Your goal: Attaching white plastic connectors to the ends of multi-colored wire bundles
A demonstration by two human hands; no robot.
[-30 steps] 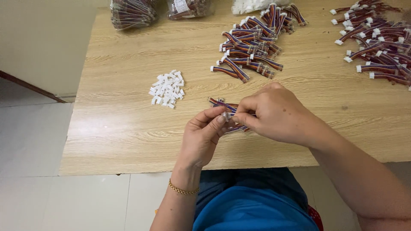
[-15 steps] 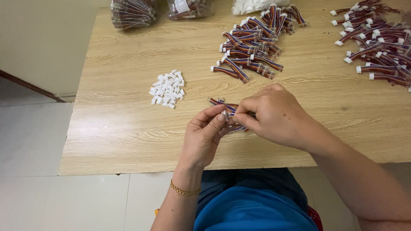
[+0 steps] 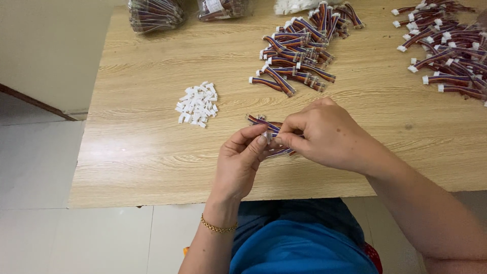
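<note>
Your left hand: your left hand point(image 3: 242, 161), gold bracelet point(image 3: 218, 227) at the wrist, has thumb and forefinger pressed together on the end of a short wire harness point(image 3: 268, 133).
Your right hand: your right hand point(image 3: 319, 133) meets it from the other side, fingertips pinching the same end; whether a housing sits between them I cannot tell.
Harness position: held just above the wooden table point(image 3: 132, 152), near its front edge, over a few loose harnesses.
Handling: likely light and limp, with thin bendable wires and small terminals; grip close to the tip, not mid-bundle.
Left of your hands: a small heap of white connector housings point(image 3: 197, 104), probably slippery and easy to scatter.
Further back: a pile of finished harnesses point(image 3: 299, 48), another pile point(image 3: 449, 48) at far right.
Far edge: clear bags of harnesses point(image 3: 154, 14).
</note>
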